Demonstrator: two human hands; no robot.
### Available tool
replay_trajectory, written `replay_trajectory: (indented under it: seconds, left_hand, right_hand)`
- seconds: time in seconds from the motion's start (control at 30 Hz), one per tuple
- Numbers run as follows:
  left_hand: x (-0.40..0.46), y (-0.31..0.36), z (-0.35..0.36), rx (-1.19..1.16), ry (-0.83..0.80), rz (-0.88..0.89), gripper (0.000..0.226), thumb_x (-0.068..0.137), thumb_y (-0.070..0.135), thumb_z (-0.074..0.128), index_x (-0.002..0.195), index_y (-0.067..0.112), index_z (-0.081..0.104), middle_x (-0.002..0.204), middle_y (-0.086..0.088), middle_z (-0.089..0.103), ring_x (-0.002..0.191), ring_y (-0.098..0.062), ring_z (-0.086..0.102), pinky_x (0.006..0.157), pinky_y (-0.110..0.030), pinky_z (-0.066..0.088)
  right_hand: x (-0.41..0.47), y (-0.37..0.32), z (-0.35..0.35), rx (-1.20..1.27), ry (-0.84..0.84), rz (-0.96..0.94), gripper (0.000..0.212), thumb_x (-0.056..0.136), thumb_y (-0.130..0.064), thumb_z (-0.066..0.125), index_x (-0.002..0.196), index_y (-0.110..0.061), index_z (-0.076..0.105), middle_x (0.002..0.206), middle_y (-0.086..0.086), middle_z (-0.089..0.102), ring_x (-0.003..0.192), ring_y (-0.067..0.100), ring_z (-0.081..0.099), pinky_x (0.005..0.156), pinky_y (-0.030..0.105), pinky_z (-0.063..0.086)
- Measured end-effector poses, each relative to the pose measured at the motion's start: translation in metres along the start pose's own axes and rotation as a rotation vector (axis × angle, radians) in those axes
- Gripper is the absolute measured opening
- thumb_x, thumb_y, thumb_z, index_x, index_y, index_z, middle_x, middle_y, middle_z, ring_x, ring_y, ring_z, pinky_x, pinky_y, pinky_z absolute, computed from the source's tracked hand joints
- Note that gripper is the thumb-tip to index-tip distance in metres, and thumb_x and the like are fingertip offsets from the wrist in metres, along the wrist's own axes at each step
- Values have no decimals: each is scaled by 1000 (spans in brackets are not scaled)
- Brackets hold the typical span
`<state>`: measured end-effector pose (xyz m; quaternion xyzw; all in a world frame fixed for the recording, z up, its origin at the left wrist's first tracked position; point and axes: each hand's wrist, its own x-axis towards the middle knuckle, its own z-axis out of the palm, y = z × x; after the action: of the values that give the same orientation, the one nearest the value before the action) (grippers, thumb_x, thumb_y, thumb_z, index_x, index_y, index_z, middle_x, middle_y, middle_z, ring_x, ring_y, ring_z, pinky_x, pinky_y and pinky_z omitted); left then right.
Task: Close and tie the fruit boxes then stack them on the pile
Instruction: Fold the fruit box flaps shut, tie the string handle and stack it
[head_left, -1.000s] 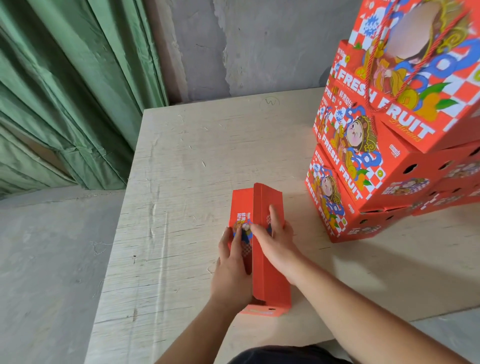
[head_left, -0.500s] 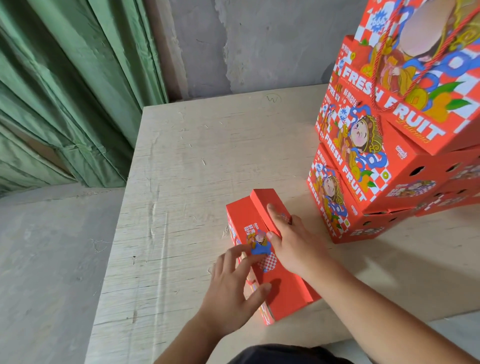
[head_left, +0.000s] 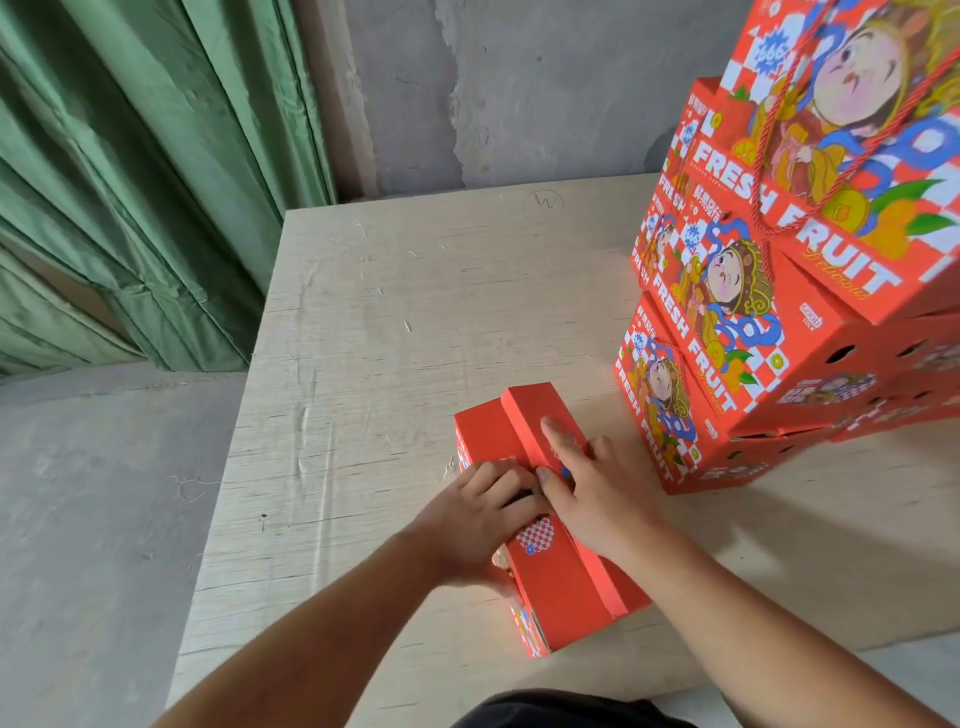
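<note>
A red fruit box (head_left: 550, 525) is lying near the front edge of the pale wooden table (head_left: 415, 312), its top flaps folding over toward the middle. The person's left hand (head_left: 478, 525) is sitting on the left flap with its fingers curling down at the seam, gripping the flap's edge. The right hand (head_left: 597, 488) is pressing flat on the right flap, fingers straight and slightly spread, forefinger pointing away along the ridge. To the right, just beyond the box, a pile of closed boxes (head_left: 769, 332) is standing, printed with a cartoon figure and "FRESH FRUIT", a red cord (head_left: 831, 171) looping across the top one. A green curtain (head_left: 135, 171) is hanging at far left against a grey wall (head_left: 519, 88).
</note>
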<state>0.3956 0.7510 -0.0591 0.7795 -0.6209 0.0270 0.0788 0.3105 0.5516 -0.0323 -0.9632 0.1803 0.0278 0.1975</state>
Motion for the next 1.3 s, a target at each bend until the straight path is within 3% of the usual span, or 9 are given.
replay_trajectory:
  seconds: [0.3, 0.47, 0.6, 0.73, 0.9, 1.0, 1.1, 1.2, 1.3]
  left_hand:
    - [-35, 22, 17, -344, 210, -196, 108, 68, 84, 71, 145, 11, 48, 155, 1, 40, 153, -21, 28, 127, -41, 21]
    - [-11, 11, -5, -552, 434, -469, 60, 100, 57, 55, 148, 21, 44, 141, 12, 49, 134, -11, 44, 112, -40, 39]
    - [18, -20, -13, -603, 180, -800, 78, 101, 47, 59, 163, 15, 24, 165, 0, 30, 151, -20, 32, 122, -41, 31]
    - [16, -30, -11, -492, 174, -894, 61, 101, 62, 45, 150, 26, 44, 144, 0, 46, 125, -30, 58, 101, -47, 50]
    - [-15, -11, -15, -290, 160, -1069, 56, 86, 74, 57, 120, 29, 51, 106, 3, 58, 97, -30, 68, 78, -40, 50]
    - [-45, -5, -23, -88, 50, -1003, 62, 79, 89, 36, 111, 38, 50, 86, 9, 66, 81, -23, 72, 62, -32, 42]
    - [-51, -4, -26, -51, 186, -844, 56, 86, 77, 45, 112, 31, 61, 92, 7, 70, 86, -24, 70, 68, -35, 47]
    - [-40, -5, -24, -406, 286, -814, 50, 88, 50, 73, 125, 19, 61, 119, 1, 59, 107, -26, 61, 96, -46, 49]
    - [-28, -5, -23, -596, 315, -906, 38, 91, 49, 74, 118, 26, 62, 112, 11, 59, 99, -14, 67, 85, -41, 56]
  right_hand:
    - [-8, -15, 24, -188, 81, -4, 70, 103, -58, 34, 157, -52, -11, 160, 10, 17, 121, 36, 51, 87, 47, 54]
    - [-8, -13, 25, -256, -29, 0, 73, 94, -74, 10, 153, -49, -24, 168, 11, -8, 137, 39, 34, 100, 50, 43]
    - [-17, -10, 10, -154, -85, -5, 92, 88, -86, 29, 156, -45, -19, 169, 6, -7, 142, 39, 33, 106, 50, 43]
    - [-46, 14, 2, 34, -241, 190, 111, 77, -92, 44, 155, -46, -21, 152, 9, 28, 135, 38, 46, 104, 50, 46]
    - [-42, 31, -11, -51, -207, -111, 95, 81, -88, 42, 157, -54, -5, 138, -5, 44, 125, 26, 54, 96, 44, 50]
    - [-19, 41, -20, -268, -110, -259, 103, 71, -99, 18, 159, -46, 16, 140, -8, 52, 128, 24, 53, 104, 42, 44]
    - [-1, 50, -24, -363, 6, -220, 108, 69, -101, 13, 154, -39, 32, 138, -8, 54, 123, 25, 56, 101, 42, 45]
    - [15, 53, -28, -357, -47, -310, 99, 74, -99, 4, 156, -46, 25, 138, -9, 53, 119, 26, 60, 91, 41, 52]
    - [26, 51, -38, -345, -48, -350, 85, 79, -91, 7, 155, -53, 20, 135, -8, 57, 111, 27, 66, 73, 37, 51]
